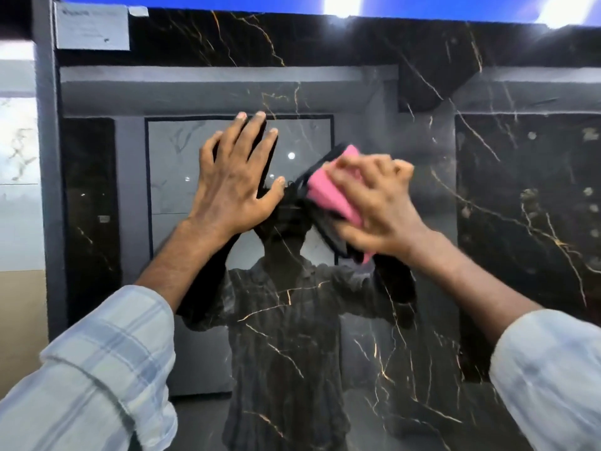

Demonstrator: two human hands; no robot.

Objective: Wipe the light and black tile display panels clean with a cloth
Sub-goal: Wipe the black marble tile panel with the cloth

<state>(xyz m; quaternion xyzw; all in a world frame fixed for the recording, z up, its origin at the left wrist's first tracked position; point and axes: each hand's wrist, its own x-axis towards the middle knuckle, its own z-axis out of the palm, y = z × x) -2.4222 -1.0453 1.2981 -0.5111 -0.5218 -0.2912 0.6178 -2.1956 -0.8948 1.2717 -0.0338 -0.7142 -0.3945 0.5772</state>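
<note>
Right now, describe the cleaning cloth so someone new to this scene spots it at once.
Start from the big glossy black tile panel with gold veins that fills the view. Two hands press on it at mid height; the cloth is under the right hand, just right of the flat, open left hand. It is the only pink thing here, folded, with a dark edge.

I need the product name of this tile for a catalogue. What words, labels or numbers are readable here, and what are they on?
No text can be read.
Paper label at the top left corner of the black tile panel: it carries printed lines, all too blurred to read.
Small white tag beside the label: no legible text.
Pink cloth in the right hand: no visible print.
</note>
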